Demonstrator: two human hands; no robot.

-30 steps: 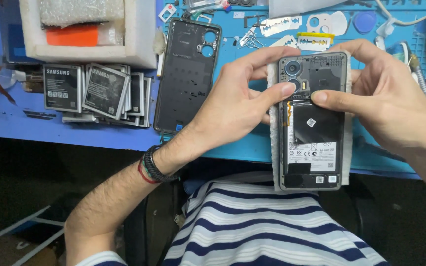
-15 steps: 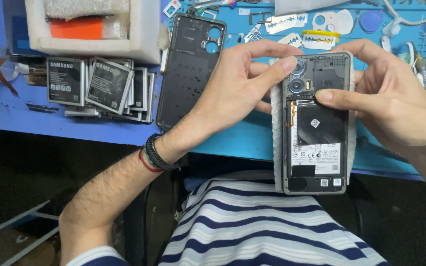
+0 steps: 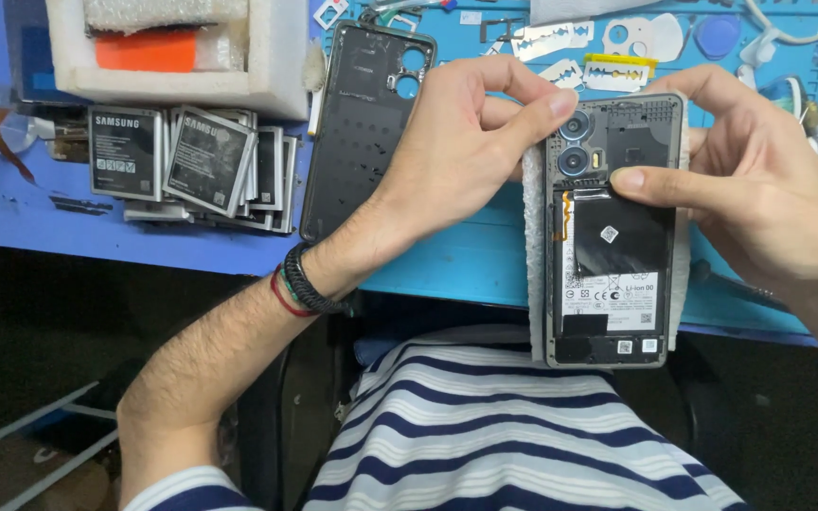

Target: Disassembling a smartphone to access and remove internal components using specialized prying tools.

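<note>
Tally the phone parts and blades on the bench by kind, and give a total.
Opened phone, held by left hand and right hand: 1
Removed back cover: 1
Loose batteries, overlapping stack: at least 6, exact count unclear
Razor blades: 3 visible
Total: at least 11

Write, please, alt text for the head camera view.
Two bare hands, the left hand and right hand, hold an opened phone with its battery exposed, above a blue work mat. The removed back cover lies nearby.
</note>
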